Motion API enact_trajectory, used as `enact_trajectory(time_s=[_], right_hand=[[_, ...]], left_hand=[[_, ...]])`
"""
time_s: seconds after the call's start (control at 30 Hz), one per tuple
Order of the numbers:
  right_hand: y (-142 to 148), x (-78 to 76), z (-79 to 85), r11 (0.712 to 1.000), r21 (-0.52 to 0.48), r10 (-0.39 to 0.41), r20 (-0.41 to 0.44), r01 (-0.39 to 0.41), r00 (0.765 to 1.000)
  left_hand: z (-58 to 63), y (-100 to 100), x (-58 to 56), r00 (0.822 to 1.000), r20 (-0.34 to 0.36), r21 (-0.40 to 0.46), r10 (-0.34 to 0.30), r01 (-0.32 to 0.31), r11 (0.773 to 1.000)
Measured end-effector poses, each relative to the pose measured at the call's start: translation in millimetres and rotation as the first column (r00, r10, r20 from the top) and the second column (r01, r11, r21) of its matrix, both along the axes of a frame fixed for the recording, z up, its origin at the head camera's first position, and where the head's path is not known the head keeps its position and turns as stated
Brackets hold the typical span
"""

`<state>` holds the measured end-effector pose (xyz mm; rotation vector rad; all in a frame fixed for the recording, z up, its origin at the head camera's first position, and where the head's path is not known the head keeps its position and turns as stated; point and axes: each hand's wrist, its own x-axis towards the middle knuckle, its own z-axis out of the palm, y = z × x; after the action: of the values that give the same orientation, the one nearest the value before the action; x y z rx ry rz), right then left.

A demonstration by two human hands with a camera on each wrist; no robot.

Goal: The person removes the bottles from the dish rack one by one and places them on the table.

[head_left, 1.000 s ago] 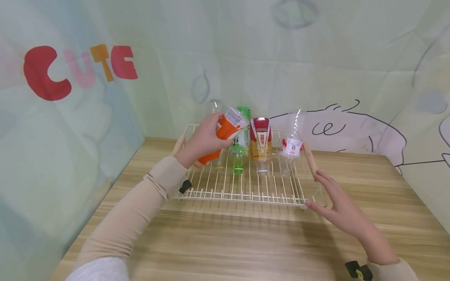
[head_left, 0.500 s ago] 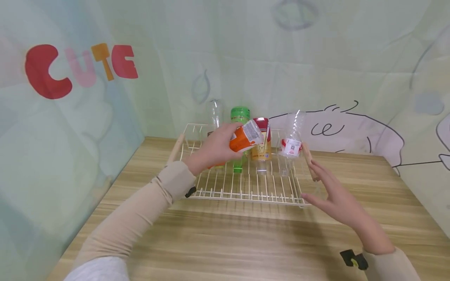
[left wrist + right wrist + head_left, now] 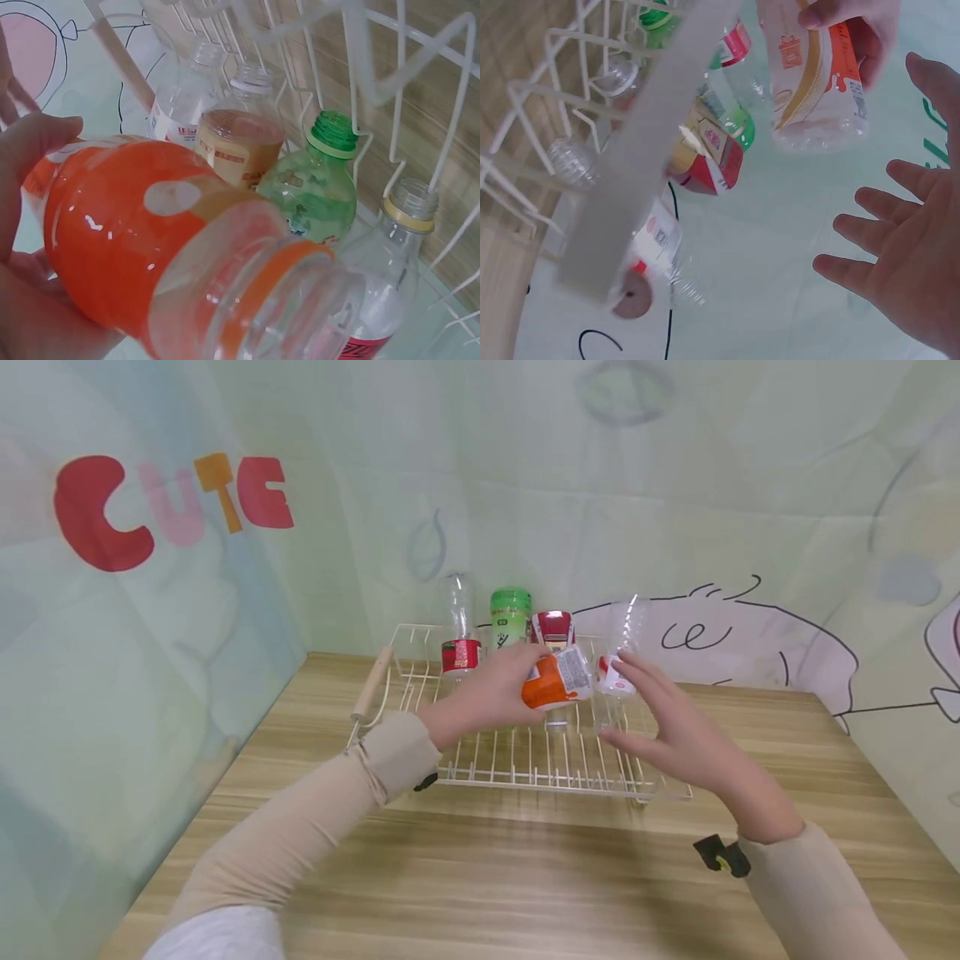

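Here's the orange bottle [image 3: 555,683], mid-frame and held sideways above the rack, the one not yet set down; call it the piece left over. The left hand [image 3: 491,689] has it firmly, thumb and fingers curled round the body, the uncapped neck aimed lower right in the left wrist view. Right of centre, the right hand [image 3: 693,739] is spread wide, palm bare, gripping nothing. Beneath, the white wire rack [image 3: 540,788]. And at the back, four look done, all neck-down: red-labelled bottle [image 3: 461,655], green bottle [image 3: 511,614], red-and-gold bottle [image 3: 553,628], clear bottle [image 3: 628,627] at right.
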<state>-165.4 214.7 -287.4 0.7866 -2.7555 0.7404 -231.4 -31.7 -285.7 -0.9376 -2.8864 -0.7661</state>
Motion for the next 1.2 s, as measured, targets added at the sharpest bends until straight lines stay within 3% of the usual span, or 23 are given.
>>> enact_trajectory(time_s=[0.33,0.53,0.8,1.2], right_hand=[[-26,-13.1,17.9,0.998,0.020,0.063,-0.030,-0.063,0.998],[-38,-17.0,22.8,0.994,0.052,0.097,-0.009,-0.097,0.995],[-45,-16.6,21.0,0.987,0.160,0.023,0.023,-0.026,0.999],[-43,-19.5,9.7,0.965,0.260,0.056,-0.107,-0.027,0.993]], left_hand=[[4.0,11,10.3,0.997,-0.030,-0.055,-0.067,0.066,0.996],[4.5,14,11.2,0.997,-0.044,-0.096,-0.069,0.064,0.993],[7.3,15,13.1,0.997,-0.047,-0.112,-0.055,0.049,0.992],[5.5,16,13.4,0.997,-0.040,-0.151,-0.065,0.059,0.987]])
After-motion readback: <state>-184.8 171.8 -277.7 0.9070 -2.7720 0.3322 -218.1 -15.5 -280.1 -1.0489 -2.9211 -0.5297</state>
